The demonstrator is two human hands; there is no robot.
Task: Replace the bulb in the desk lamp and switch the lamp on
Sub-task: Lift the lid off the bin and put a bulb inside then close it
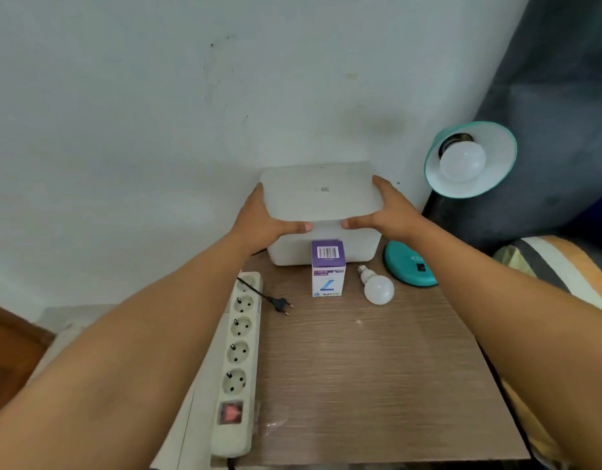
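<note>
Bulb [379,289] lies loose on the bench [377,385], cap toward the wall, near the lamp base [409,268]. Both hands are clamped on the white box lid [321,191]; right hand [391,215] is nearer, bulb just below it.

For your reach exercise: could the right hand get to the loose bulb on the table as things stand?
Probably yes: the loose bulb lies uncovered just below the right hand, but that hand must first release the white box lid.
</note>
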